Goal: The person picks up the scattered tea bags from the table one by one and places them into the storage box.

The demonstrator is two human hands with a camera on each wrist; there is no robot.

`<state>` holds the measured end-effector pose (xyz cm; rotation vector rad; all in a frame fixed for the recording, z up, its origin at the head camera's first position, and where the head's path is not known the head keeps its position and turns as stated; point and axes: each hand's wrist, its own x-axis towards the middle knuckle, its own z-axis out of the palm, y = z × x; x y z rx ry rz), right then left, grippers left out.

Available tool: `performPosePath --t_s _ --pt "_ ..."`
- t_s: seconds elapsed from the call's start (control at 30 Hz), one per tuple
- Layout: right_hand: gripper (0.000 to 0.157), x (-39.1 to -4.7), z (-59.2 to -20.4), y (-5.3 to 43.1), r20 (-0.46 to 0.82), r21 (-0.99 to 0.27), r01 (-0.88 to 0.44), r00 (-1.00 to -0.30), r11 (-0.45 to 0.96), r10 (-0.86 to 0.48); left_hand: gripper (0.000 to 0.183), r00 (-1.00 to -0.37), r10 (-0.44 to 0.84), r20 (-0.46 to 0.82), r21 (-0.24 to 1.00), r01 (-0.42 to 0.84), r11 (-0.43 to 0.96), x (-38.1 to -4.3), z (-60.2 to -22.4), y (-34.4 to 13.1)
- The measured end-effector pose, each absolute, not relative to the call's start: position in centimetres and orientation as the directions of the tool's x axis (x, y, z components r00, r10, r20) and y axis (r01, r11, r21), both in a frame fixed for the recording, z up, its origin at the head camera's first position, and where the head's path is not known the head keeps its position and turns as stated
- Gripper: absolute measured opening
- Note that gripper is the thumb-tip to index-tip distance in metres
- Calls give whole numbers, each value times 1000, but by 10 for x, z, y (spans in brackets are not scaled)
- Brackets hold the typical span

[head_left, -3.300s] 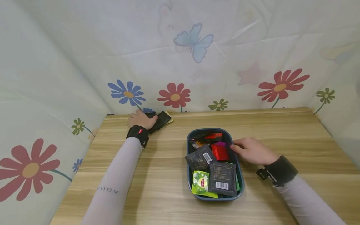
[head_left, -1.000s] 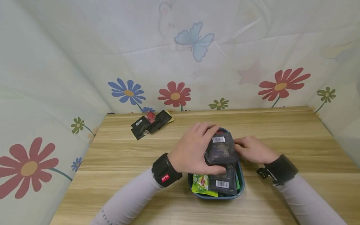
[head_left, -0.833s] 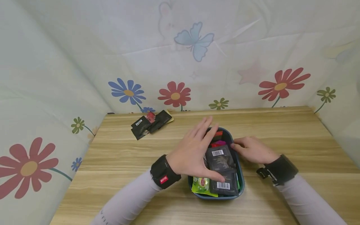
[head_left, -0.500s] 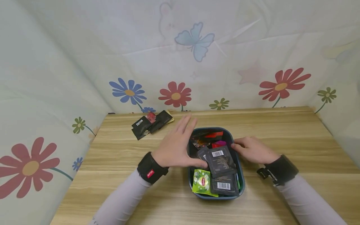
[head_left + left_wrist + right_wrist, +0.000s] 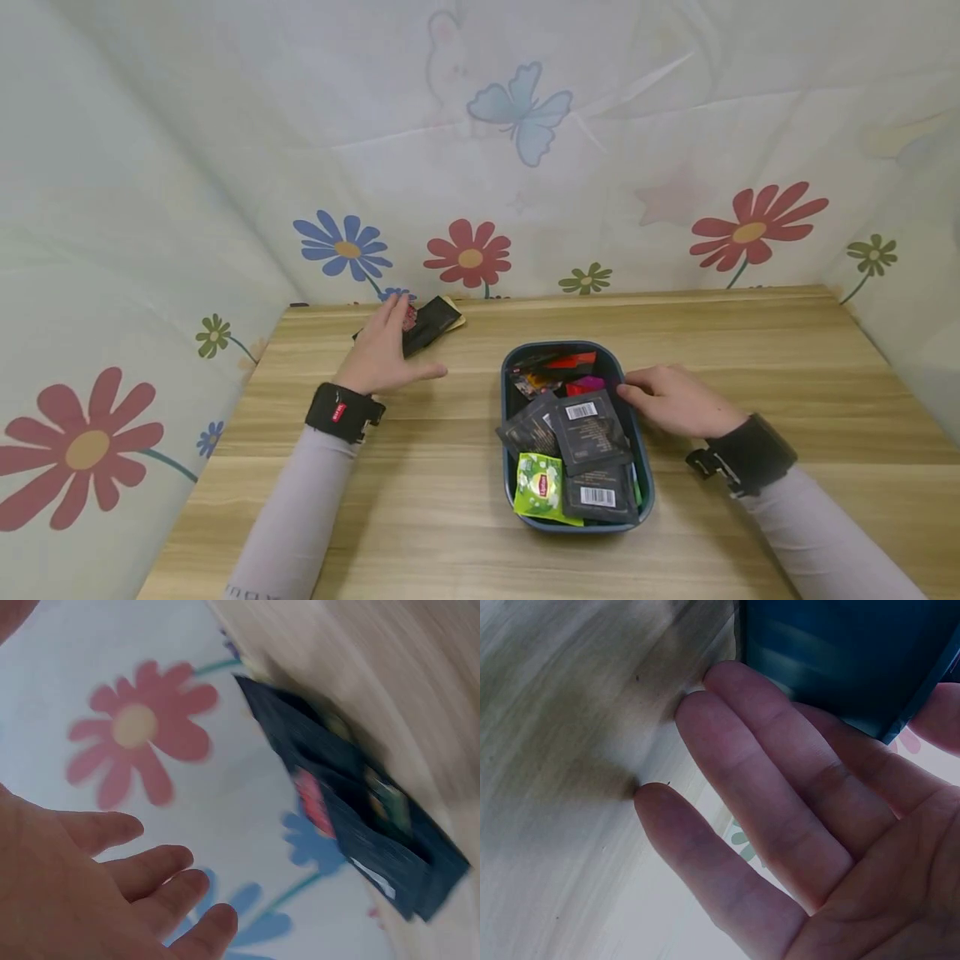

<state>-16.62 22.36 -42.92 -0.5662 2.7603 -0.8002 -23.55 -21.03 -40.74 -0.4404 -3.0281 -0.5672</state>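
Observation:
In the head view my left hand [image 5: 381, 350] hovers with straight, spread fingers over a small pile of black sachets [image 5: 435, 325] at the back left, hiding part of it. In the left wrist view the hand is apart from the black sachets [image 5: 337, 795], one with a red patch. My right hand [image 5: 678, 404] holds the right rim of a dark blue box [image 5: 504, 500], thumb at the rim, other fingers along the outer wall and down at the table. Inside lie black sachets [image 5: 592, 433], a green-yellow Lipton tea bag [image 5: 538, 487] and red packets [image 5: 573, 361].
The box stands on a wood-grain table [image 5: 435, 500], right of the middle. A white flowered curtain [image 5: 645, 150] closes off the back and both sides.
My left hand carried a black sachet to the box and let it go on top of the others, then moved back left to the pile. The right hand stayed at the rim.

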Motion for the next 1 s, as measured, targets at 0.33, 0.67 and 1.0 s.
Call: performPosePath --t_s 0.33,0.67,1.0 --pt "26 -166 -428 226 -93 -549 -304 -903 778 -419 119 -987 158 12 434 148 889 -270 -432 -257" --pt "27 -165 -425 225 -97 -542 -304 -904 783 -417 113 -990 134 -33 441 106 891 -284 -449 -272" --pt "26 -164 -424 223 -100 -549 -303 -902 779 -421 111 -983 131 -131 399 69 914 -288 -458 -282"
